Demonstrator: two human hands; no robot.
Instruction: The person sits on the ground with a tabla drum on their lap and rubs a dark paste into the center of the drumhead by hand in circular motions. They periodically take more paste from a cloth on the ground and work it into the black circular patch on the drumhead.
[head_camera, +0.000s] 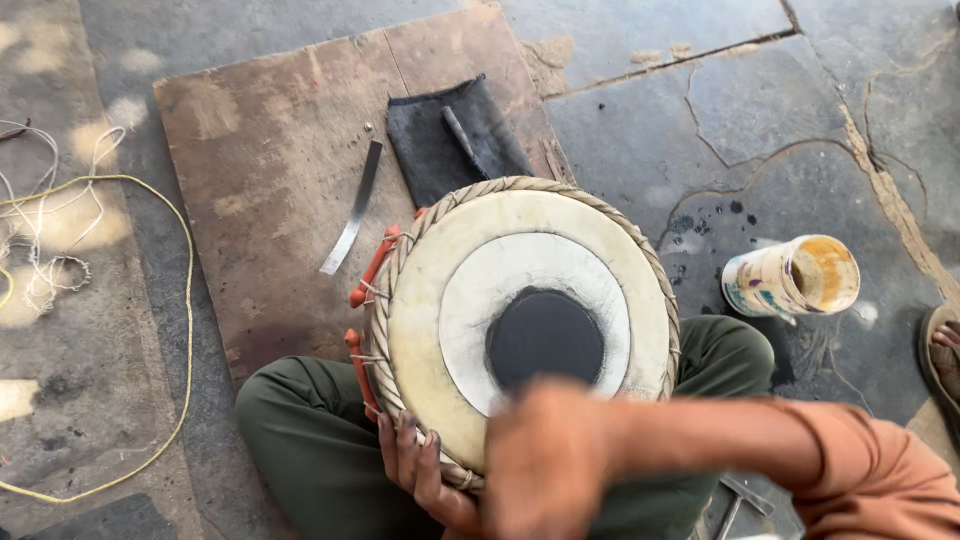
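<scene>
Resting tilted in the lap of a cross-legged person in green trousers, the drum shows its pale skin head with a black centre patch, ringed by a braided rim and orange lacing at 9 o'clock. The left hand grips the rim at 7 o'clock, fingers curled over the braid. The right hand is a motion blur over the head at 6 o'clock; whether it is open or closed cannot be told. Beyond the drum at 11 o'clock, a wooden board lies on the stone floor, carrying a metal blade and a dark cloth that nearly touches the rim. At 3 o'clock a stained tin can lies on its side, apart from the knee. Yellow cord loops at 9 o'clock, well apart.
</scene>
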